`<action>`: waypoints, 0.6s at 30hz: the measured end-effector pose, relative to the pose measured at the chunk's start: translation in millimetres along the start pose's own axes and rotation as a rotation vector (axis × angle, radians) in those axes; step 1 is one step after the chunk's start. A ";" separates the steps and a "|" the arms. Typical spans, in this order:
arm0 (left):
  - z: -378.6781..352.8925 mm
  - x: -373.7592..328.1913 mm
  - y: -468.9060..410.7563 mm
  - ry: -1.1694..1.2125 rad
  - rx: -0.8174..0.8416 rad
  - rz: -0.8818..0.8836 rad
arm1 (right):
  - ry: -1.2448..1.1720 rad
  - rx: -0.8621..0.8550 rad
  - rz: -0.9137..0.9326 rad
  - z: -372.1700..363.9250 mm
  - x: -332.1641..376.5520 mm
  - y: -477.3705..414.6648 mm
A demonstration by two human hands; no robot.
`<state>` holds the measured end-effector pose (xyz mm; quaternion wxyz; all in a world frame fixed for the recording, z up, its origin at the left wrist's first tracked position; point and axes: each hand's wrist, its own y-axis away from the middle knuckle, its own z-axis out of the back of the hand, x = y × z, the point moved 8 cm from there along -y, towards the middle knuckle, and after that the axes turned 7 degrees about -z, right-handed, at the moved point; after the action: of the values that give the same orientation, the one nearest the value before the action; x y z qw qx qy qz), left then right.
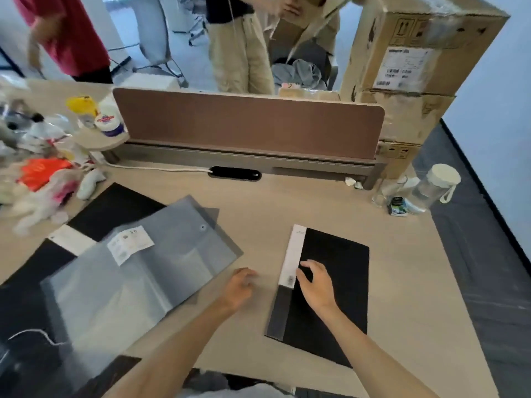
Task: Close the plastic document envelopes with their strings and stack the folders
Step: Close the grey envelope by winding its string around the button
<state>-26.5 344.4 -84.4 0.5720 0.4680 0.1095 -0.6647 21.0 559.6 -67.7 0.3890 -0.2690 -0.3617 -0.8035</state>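
A pale wooden desk (287, 202) fills most of the view, seen from above by a person whose two bare forearms reach onto it from the near edge. Along the desk's far edge stands a brown fabric divider panel (247, 122). Past the desk's far right corner rises a stack of large cardboard boxes (413, 67), and two people stand beyond the divider, seen only from the torso down.

On the desk's left half lies a translucent grey plastic document envelope (138, 271), flap open, with a white label near its top and a small round button on the flap. It overlaps black folders (115, 208) that lie flat beneath it, toward the desk's left edge. A thin white string (34, 336) curls near the desk's near-left corner. On the desk's right half, apart from the envelope, lies a single black folder (336, 282) with a white paper band along its left spine.

The right hand (314, 282) rests on that black folder beside the white band, fingers curled and spread, pressing down without gripping anything. The left hand (238, 285) is over bare desk between the envelope and the black folder, fingers loosely curled and blurred, holding nothing.

Plush toys (43, 179) and jars crowd the desk's far left corner. A clear water bottle (431, 186) with a white lid lies at the desk's far right edge.
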 end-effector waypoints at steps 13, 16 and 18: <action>130.5 119.4 83.0 0.095 -0.359 0.280 | 0.138 0.292 0.245 -171.3 65.0 -34.6; 149.4 141.1 80.0 0.101 -0.373 0.287 | 0.178 0.265 0.263 -194.2 89.0 -39.5; 160.1 146.7 71.0 0.108 -0.374 0.279 | 0.191 0.260 0.247 -207.3 99.0 -48.3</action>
<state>-31.3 116.1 -80.3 0.7285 0.3994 0.1954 -0.5212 -104.6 374.2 -138.1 0.5485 -0.1814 -0.3879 -0.7182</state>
